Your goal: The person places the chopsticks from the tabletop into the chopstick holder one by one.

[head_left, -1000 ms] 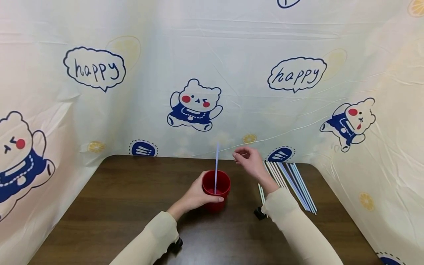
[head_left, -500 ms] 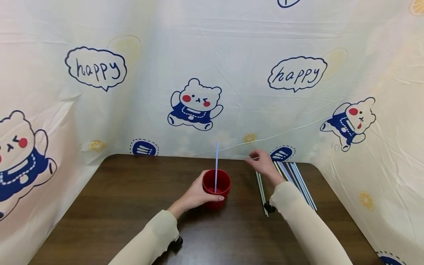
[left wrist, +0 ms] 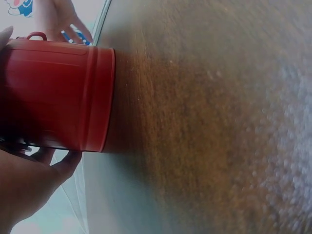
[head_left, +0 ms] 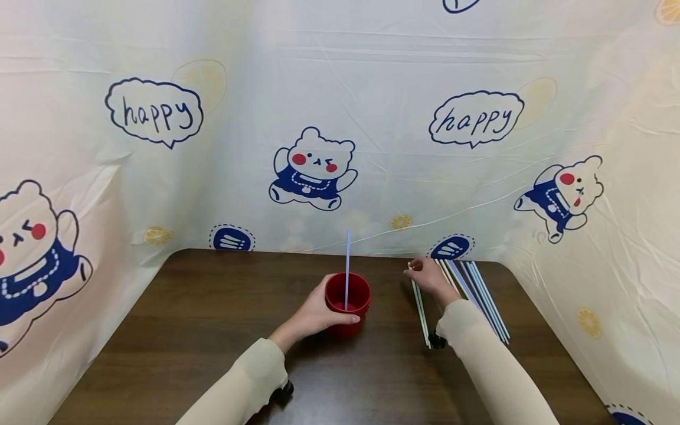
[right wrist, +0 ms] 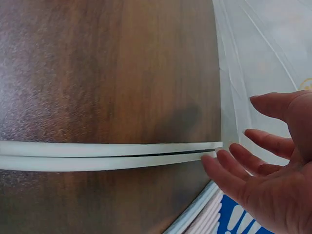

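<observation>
Both hands were at work over a dark wooden tabletop [head_left: 223,307]. Left of the other, the left hand [head_left: 319,313] was wrapped around the side of a red cup [head_left: 362,308], its thumb along the near face and its other fingers partly hidden behind. Beyond those fingers, a small loop handle [left wrist: 36,35] showed on the cup. One bluish-purple stick [head_left: 347,260] stood inside, slightly tilted, its top well above the rim.

Farther out, the right hand [head_left: 429,277] was held over the far end of two whitish sticks [right wrist: 73,164]. Its thumb was spread away from the fingers, which were loosely bent, and it had hold of nothing. Its fingertips were right at the sticks' ends; whether they touched, I could not tell. That pair lay side by side, running from the fingertips back toward the person. Just right of the right hand, partly covered by its wrist, lay a row of sticks [head_left: 486,298] in whitish, purple and light blue. Beyond both hands hung a pale curtain [head_left: 388,88] printed with bears and "happy" in bubbles.
</observation>
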Available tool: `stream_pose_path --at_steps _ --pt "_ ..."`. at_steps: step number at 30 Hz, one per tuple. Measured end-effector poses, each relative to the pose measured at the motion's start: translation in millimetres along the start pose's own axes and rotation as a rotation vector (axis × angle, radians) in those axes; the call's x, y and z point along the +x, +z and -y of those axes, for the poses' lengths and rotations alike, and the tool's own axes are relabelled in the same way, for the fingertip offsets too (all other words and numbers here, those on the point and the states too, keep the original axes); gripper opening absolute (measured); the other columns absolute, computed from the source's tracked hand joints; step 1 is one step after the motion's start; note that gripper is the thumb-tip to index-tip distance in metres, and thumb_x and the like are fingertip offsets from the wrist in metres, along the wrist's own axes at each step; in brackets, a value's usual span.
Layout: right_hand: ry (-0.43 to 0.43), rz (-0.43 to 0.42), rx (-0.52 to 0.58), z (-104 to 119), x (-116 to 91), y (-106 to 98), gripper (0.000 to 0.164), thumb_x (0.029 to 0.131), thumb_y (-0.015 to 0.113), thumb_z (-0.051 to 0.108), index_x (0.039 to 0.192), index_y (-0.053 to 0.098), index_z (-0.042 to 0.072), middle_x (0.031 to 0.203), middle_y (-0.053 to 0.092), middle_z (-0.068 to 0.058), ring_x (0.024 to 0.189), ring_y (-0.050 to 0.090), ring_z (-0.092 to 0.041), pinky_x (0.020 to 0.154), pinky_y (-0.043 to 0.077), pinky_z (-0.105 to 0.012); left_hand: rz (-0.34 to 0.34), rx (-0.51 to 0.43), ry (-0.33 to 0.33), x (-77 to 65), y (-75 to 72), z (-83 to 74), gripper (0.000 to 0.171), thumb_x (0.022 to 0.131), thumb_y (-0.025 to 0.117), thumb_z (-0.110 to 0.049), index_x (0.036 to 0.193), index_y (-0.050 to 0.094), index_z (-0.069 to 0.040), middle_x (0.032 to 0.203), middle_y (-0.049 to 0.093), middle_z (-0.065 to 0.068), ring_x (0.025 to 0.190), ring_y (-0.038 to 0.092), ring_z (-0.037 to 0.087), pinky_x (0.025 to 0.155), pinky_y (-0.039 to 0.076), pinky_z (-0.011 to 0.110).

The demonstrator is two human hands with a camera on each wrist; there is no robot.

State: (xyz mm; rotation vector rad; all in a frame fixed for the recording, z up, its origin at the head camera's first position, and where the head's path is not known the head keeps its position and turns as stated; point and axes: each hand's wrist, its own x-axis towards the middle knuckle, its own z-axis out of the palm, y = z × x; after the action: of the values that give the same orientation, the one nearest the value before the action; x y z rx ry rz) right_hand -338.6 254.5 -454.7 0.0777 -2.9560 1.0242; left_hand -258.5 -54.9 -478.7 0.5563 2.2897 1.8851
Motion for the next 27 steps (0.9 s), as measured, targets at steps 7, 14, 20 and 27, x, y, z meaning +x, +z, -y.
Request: stream_pose_path --at_steps 7,14,20,27 --pt "-0.009 -0.007 -0.042 -3.7 -1.9 4.7 0.038 0.093 0.069 0.013 0.118 0.061 -0.014 0.111 0.067 -0.03 0.104 0.064 -0.043 0.091 0.053 -0.052 0.004 -0.014 0.014 -9.6 -0.5 -23.9 0.082 0.073 0.091 -0.011 0.143 0.047 -0.008 0.136 0.058 0.01 0.124 0.054 0.033 0.087 0.058 0.047" --pt "0.026 -0.066 -0.058 -12.0 -2.5 10.3 0.032 0.086 0.076 0.013 0.104 0.067 -0.012 0.098 0.068 -0.023 0.089 0.064 -0.036 0.082 0.054 -0.049 0.007 -0.019 0.021 -12.4 -1.2 -29.4 0.083 0.074 0.09 -0.011 0.143 0.046 -0.007 0.137 0.058 0.011 0.125 0.053 0.035 0.088 0.058 0.046" --pt "0.024 -0.125 -0.016 -18.7 -2.4 18.7 0.035 0.078 0.082 0.012 0.101 0.07 -0.011 0.087 0.072 -0.018 0.084 0.067 -0.033 0.08 0.055 -0.045 0.019 -0.018 0.008 -11.1 -2.3 -28.5 0.085 0.074 0.091 -0.012 0.145 0.045 -0.008 0.139 0.057 0.012 0.128 0.052 0.038 0.089 0.058 0.047" --pt "0.055 -0.109 0.003 -14.4 -6.0 26.7 0.029 0.076 0.085 0.006 0.097 0.071 -0.009 0.079 0.073 -0.013 0.071 0.069 -0.024 0.07 0.057 -0.037 0.02 -0.021 0.007 -11.6 -1.5 -28.3 0.084 0.074 0.09 -0.011 0.145 0.045 -0.008 0.139 0.056 0.013 0.128 0.052 0.037 0.088 0.058 0.047"
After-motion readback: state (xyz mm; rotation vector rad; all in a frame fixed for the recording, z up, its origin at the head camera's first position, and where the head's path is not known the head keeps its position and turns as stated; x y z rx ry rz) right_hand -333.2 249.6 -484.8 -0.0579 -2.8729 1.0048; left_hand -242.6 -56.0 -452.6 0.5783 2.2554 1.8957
